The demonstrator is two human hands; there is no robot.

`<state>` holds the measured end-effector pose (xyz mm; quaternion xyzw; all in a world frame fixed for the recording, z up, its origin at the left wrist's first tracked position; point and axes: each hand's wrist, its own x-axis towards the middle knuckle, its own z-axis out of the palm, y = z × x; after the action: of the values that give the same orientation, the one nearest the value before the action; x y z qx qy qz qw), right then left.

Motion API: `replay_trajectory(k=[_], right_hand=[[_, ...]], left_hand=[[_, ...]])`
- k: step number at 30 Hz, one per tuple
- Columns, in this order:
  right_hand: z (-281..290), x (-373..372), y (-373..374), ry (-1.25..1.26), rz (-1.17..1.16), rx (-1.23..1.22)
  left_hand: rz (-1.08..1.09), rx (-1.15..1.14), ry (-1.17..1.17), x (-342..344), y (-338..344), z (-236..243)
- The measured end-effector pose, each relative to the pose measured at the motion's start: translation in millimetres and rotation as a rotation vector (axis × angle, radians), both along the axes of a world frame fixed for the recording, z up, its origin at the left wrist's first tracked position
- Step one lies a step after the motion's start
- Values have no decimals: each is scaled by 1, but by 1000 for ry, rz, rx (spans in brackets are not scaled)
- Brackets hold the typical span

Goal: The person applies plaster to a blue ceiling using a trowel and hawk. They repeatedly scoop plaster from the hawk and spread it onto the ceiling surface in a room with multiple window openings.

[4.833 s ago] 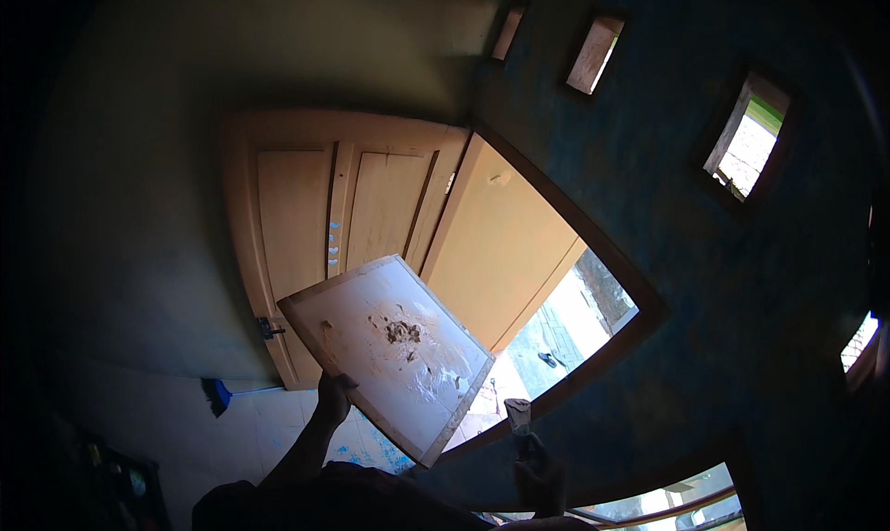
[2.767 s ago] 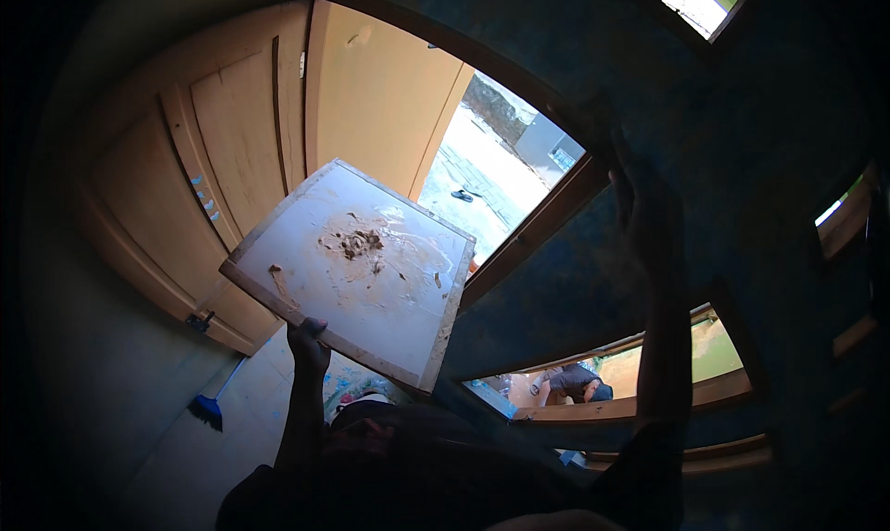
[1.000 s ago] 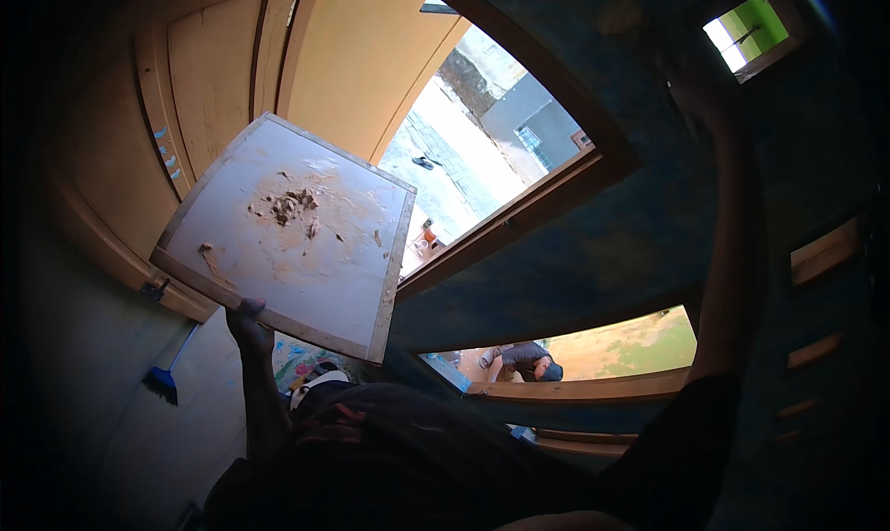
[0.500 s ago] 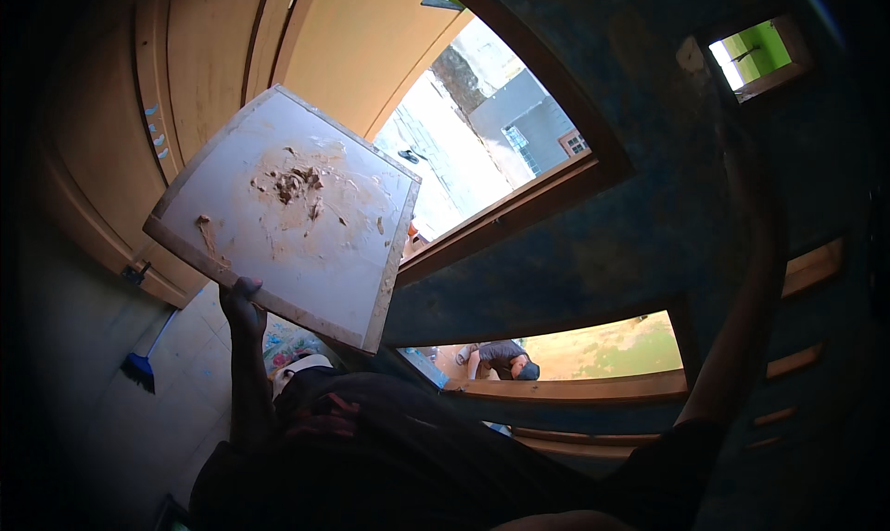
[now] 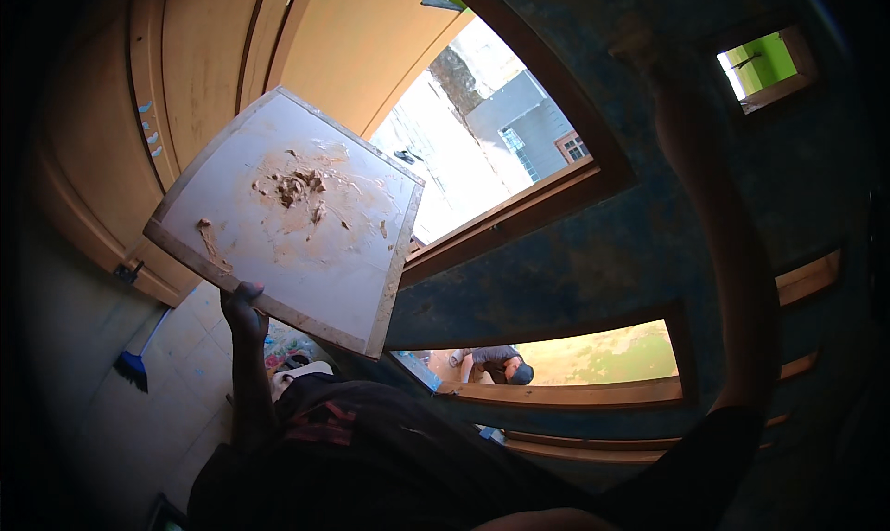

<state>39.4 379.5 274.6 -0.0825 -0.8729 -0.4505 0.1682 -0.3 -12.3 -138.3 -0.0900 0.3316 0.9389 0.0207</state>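
Note:
My left hand grips the lower edge of a white square board, thumb on top and the other fingers out of sight beneath. Tape-like brownish strips border the board. A lump of brown paste sits near its middle, with smears spread around it and a smaller streak toward the left corner. On the right, my raised arm reaches up along a dark, patchy wall. My right hand is close to that wall, left of a small square opening; shadow and blur hide its fingers and anything in them.
Wooden door panels stand at the left, beside a bright framed opening. A blue broom is on the tiled floor. Through a low, wide opening a crouching person shows. Wooden-framed slots line the right wall.
My right hand has moved left across the upper wall, away from the small square opening. The board and my left hand stay nearly in place.

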Motion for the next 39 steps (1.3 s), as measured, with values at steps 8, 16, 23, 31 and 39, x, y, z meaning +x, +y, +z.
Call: replay_trajectory(k=[8, 16, 23, 31, 39], right_hand=[[28, 45, -3, 21, -10, 51], [-3, 5, -5, 47, 28, 77], [3, 67, -26, -12, -122, 104], [-10, 1, -102, 216, 101, -634], [-10, -18, -6, 495, 141, -1169]], left_hand=[[15, 14, -29, 3, 4, -2], [-39, -7, 2, -5, -3, -5], [-76, -46, 33, -5, -11, -23], [-158, 92, 41, -20, -16, -20], [-177, 39, 2, -25, -17, -14]])
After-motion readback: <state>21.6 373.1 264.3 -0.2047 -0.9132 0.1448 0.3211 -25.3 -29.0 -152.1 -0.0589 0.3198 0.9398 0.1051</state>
